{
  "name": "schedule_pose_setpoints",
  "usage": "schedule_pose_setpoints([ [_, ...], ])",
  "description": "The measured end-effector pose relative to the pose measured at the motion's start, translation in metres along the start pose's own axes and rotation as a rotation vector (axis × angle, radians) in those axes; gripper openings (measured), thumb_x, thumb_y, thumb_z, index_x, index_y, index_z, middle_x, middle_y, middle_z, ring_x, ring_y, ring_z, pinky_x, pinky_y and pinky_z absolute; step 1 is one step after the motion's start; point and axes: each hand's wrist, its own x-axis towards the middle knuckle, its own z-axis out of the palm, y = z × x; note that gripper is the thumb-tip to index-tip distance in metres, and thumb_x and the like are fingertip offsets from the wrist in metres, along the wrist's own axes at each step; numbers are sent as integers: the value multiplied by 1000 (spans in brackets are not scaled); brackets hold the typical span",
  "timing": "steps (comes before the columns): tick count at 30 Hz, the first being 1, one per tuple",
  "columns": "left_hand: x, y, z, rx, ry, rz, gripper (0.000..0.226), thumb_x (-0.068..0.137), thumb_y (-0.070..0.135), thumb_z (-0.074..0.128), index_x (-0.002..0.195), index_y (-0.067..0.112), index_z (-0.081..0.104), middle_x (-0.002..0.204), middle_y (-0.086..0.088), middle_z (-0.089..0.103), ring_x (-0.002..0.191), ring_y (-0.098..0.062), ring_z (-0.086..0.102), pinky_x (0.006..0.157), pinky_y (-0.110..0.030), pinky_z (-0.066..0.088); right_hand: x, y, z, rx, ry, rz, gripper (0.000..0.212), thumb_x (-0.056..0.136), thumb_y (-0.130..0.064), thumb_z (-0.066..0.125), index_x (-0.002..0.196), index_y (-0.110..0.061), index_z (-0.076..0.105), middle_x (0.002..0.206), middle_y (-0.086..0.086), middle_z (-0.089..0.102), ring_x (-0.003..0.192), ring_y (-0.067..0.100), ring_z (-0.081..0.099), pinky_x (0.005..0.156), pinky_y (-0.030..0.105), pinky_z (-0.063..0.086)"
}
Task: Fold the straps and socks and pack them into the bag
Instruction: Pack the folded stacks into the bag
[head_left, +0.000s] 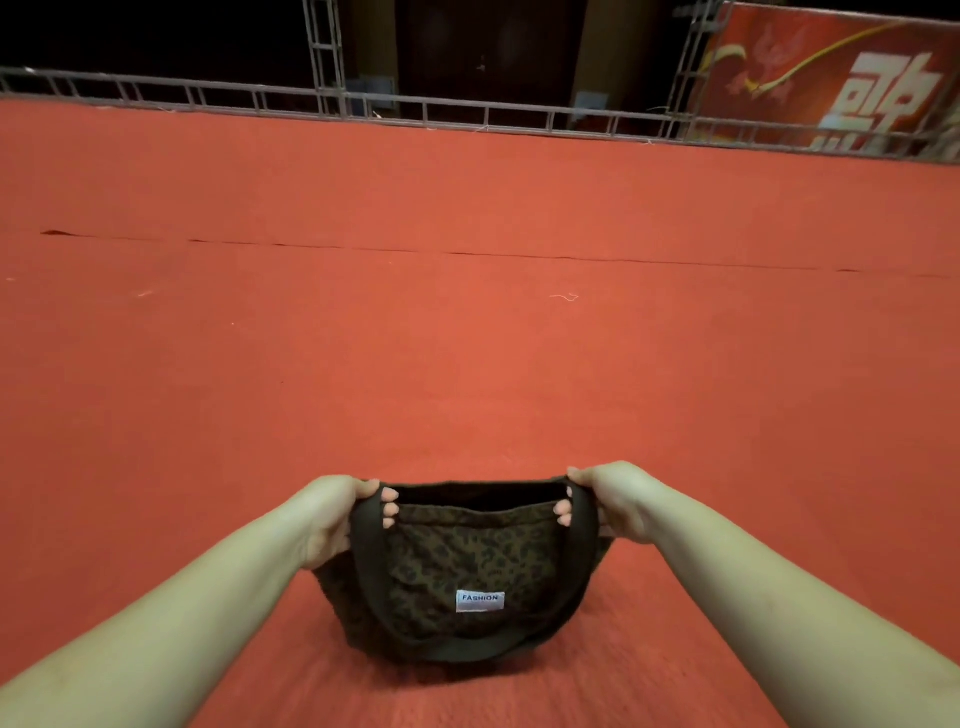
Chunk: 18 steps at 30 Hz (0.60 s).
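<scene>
A dark leopard-print bag (467, 566) with a white "FASHION" label stands on the red carpet close in front of me. Its dark strap (374, 566) loops down over the front. My left hand (343, 514) grips the left end of the bag's rim, fingertips curled inside the opening. My right hand (602, 501) grips the right end of the rim the same way. The mouth of the bag is stretched between them. No socks or loose straps are in view; the bag's inside is dark.
Red carpet (467, 338) stretches far ahead, with a seam line across it. A metal truss rail (467, 111) runs along the far edge. A red banner (831, 78) leans at the back right.
</scene>
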Motion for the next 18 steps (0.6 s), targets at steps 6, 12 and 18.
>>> schedule_pose_setpoints([
  [6, -20, 26, 32, -15, -65, 126, 34, 102, 15, 37, 81, 1, 60, 57, -7, 64, 68, -21, 55, 71, -29, 46, -28, 2, -30, 93, 112, -119, 31, 101, -23, 41, 75, -11, 52, 53, 5, 66, 50, 17, 63, 64, 28, 48],
  [12, -33, 39, 103, 136, -181, 148, 35, 103, 16, 36, 81, 3, 61, 54, -5, 65, 69, -21, 57, 69, -28, 45, -67, 35, -92, 164, 257, -121, 29, 101, -22, 41, 78, -11, 54, 53, 5, 66, 42, 15, 62, 60, 27, 48],
  [18, -38, 27, 208, 282, -367, 147, 36, 103, 17, 36, 81, 4, 61, 55, -4, 66, 71, -20, 57, 71, -27, 44, -114, 102, -165, 282, 450, -66, 28, 101, -23, 40, 80, -10, 55, 52, 4, 66, 43, 14, 62, 52, 23, 46],
])
